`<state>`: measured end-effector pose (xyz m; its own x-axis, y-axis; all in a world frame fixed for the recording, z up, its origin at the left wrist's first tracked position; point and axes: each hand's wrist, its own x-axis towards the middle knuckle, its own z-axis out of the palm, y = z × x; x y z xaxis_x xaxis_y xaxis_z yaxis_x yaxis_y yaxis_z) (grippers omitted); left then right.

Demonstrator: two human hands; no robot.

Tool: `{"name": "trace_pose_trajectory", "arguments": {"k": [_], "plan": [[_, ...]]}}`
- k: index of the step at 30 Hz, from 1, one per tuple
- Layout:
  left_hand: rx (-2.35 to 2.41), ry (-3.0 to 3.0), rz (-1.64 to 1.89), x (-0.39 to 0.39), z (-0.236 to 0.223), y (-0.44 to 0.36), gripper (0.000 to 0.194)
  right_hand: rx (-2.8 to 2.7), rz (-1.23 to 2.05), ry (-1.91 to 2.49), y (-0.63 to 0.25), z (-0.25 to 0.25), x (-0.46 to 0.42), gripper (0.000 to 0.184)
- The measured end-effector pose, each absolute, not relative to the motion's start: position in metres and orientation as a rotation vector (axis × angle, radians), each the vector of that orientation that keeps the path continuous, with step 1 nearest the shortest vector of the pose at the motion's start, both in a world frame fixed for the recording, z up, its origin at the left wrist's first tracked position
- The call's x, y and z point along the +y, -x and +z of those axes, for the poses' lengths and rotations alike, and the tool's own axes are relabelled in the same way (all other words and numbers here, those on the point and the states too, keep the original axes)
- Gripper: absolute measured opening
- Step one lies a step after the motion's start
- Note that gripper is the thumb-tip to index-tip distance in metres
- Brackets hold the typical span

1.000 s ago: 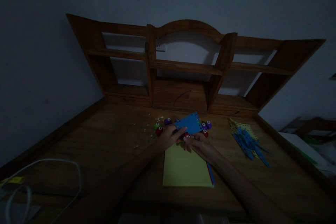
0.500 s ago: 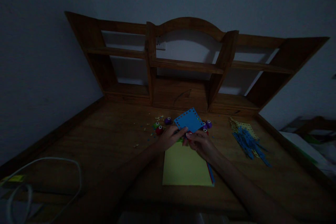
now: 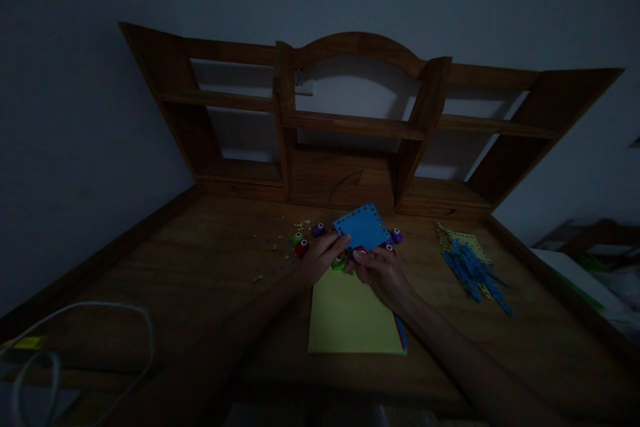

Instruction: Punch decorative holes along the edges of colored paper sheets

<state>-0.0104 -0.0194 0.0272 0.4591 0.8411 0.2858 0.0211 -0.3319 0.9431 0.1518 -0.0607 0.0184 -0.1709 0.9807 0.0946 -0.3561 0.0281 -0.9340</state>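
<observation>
A blue paper square (image 3: 364, 227) with punched holes along its edges is held up over the wooden desk (image 3: 210, 267). My left hand (image 3: 320, 257) pinches its near left edge. My right hand (image 3: 381, 273) is closed beside the sheet's near corner, fingertips at the paper and over a small red punch (image 3: 360, 251) that is mostly hidden. Whether the right hand grips the punch or only the paper I cannot tell. Under both hands lies a stack of coloured sheets with a yellow sheet (image 3: 350, 317) on top.
Small round punches stand behind the hands: green (image 3: 297, 238), red (image 3: 301, 248), purple (image 3: 319, 229) and purple (image 3: 397, 235). Paper bits are scattered at their left. Blue strips (image 3: 473, 273) lie on yellow paper at the right. A white cable (image 3: 100, 310) loops at the left. A shelf unit (image 3: 350, 127) backs the desk.
The blue square has been raised slightly and turned. My right hand moved from flat on the yellow sheet up to the square's near corner and closed there.
</observation>
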Motion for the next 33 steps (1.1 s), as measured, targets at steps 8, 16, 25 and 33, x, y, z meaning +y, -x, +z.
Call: {"name": "trace_pose_trajectory", "arguments": {"k": [8, 16, 25, 33], "plan": [[0.724, -1.727, 0.962, -0.019, 0.025, 0.009, 0.034, -1.133, 1.503, 0.829, -0.155, 0.013, -0.058, 0.021], [0.763, -1.862, 1.03, -0.011, 0.022, 0.01, 0.034, -1.186, 1.589, 0.767, -0.16, 0.014, -0.052, 0.015], [0.86, -1.87, 1.149, -0.015, 0.023, 0.011, 0.033, -1.229, 1.593, 0.784, -0.161, 0.018, -0.053, 0.022], [1.004, -1.773, 1.286, -0.013, 0.023, 0.012, 0.035, -1.217, 1.591, 0.792, -0.159, 0.02, -0.056, 0.027]]}}
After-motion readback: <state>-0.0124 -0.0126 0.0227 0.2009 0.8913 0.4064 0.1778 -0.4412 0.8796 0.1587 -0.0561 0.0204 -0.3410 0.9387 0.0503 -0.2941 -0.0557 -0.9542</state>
